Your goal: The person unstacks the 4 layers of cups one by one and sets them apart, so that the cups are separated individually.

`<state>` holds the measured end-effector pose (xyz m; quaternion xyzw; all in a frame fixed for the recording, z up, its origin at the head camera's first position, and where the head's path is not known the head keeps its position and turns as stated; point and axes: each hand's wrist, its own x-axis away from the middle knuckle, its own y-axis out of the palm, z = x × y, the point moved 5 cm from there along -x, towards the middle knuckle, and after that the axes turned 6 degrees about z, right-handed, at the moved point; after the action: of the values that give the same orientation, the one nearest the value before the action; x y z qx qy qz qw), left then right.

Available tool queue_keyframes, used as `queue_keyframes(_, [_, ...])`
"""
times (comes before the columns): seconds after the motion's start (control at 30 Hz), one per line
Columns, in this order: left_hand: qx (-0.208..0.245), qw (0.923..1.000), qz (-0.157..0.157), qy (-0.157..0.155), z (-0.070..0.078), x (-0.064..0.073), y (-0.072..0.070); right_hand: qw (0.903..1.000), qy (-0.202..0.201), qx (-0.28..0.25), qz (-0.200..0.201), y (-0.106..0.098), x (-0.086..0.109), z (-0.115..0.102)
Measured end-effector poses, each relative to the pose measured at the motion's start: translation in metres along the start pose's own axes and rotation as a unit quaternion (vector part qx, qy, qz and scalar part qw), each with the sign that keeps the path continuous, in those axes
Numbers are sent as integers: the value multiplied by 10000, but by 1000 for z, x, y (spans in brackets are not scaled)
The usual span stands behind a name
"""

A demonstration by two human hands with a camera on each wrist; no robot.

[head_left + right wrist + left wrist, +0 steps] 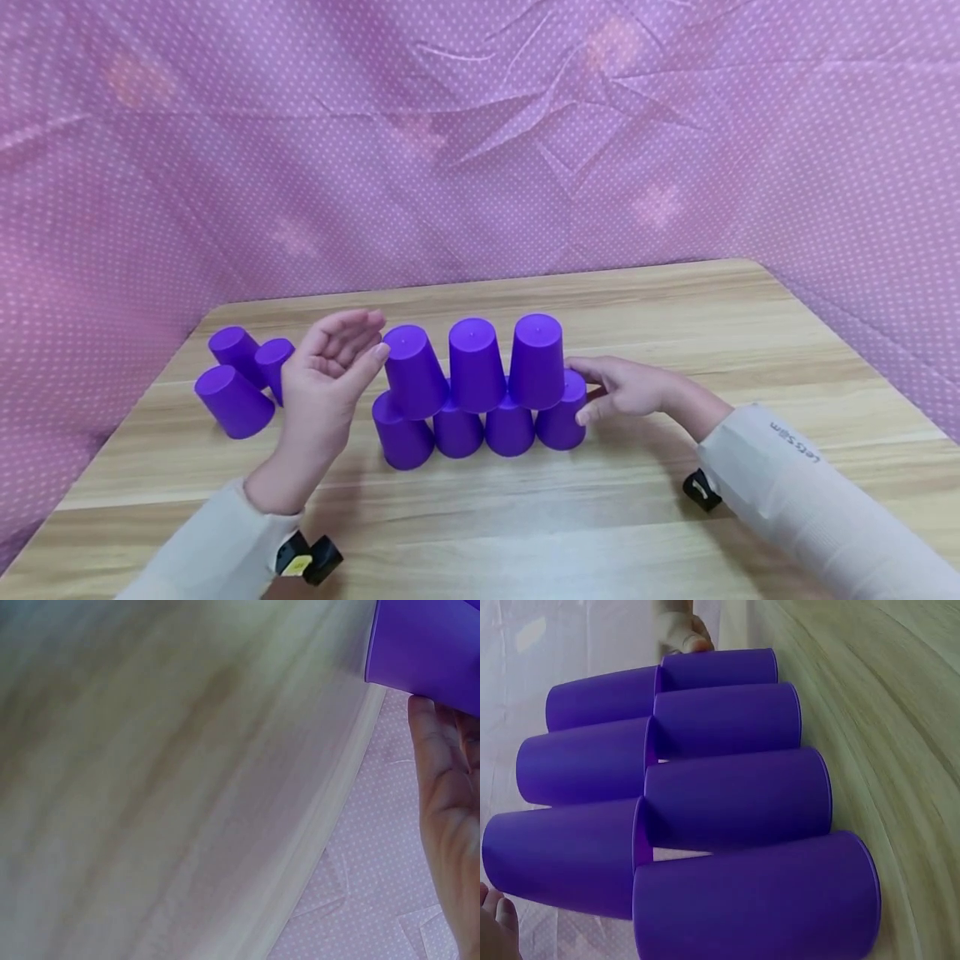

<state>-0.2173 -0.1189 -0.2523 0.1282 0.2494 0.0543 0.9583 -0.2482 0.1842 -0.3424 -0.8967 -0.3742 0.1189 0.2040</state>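
Note:
Upside-down purple cups form two tiers in front of me, three above and several below. Beside the upper left cup (416, 375) is my left hand (318, 387), palm turned toward it and fingers loosely bent, with the thumb tip right at its rim. At the other end, my right hand (630, 387) has its fingertips against the side of the lower right cup (561, 427). In the right wrist view, its fingers (424, 724) reach up to that cup's wall. The left wrist view shows the upper cups (562, 855) straddling the gaps of the lower row (742, 799).
Left of the stack, three more purple cups (234, 402) stand upside down close together, one partly behind my left hand. All of it is on a wood-grain table (480, 525). A pink dotted cloth (480, 150) hangs behind and around the table.

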Motion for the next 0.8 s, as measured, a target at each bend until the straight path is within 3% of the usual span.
queue_keyframes(0.2, [-123,9998,11,-125,-5,0,4,10000,-6,11,-19,0,-1,0])
queue_keyframes(0.4, [-263,9987,-86,-439,-15,0,5,10000,15,69,6,-1,0,0])
queue_keyframes(0.8, [-832,9893,-608,-1028,-32,5,6,10000,8,-42,-17,1,0,0])
